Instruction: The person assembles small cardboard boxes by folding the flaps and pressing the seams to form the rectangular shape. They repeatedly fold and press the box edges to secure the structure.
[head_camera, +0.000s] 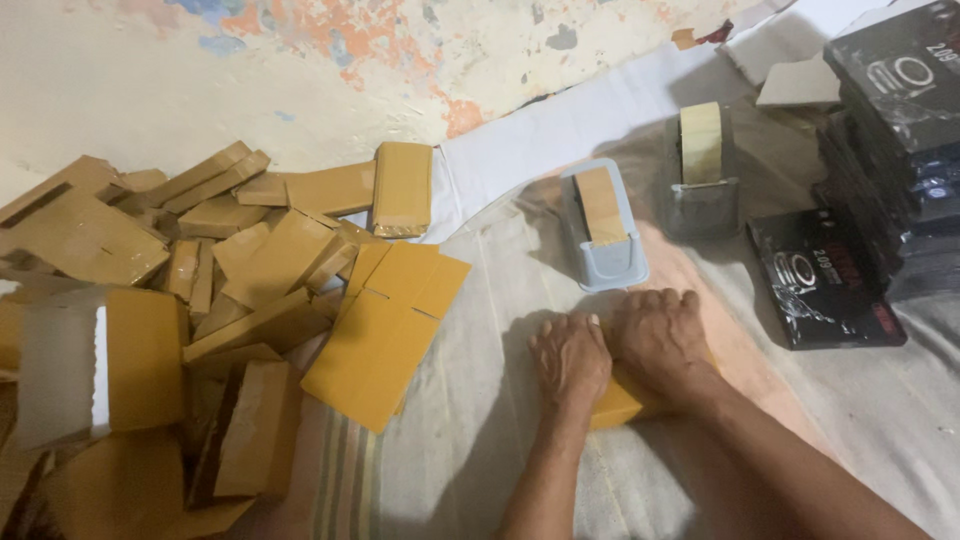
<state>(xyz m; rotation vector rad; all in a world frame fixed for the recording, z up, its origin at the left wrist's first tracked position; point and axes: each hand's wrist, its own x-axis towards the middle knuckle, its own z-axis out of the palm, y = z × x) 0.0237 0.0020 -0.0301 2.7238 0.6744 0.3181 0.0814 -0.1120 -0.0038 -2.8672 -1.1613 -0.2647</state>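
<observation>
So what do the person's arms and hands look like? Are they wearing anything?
Both arms are bare as far as the picture shows: no sleeves in view. The left hand and right hand have no gloves, and no rings, watch or bracelet can be seen. The fingers curl downward, so the knuckles show on top.

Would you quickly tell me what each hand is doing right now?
Left hand: palm down, fingers curled, pressing on the yellow-brown box.
Right hand: palm down, pressing on the same box; whether it grips cannot be told.
</observation>
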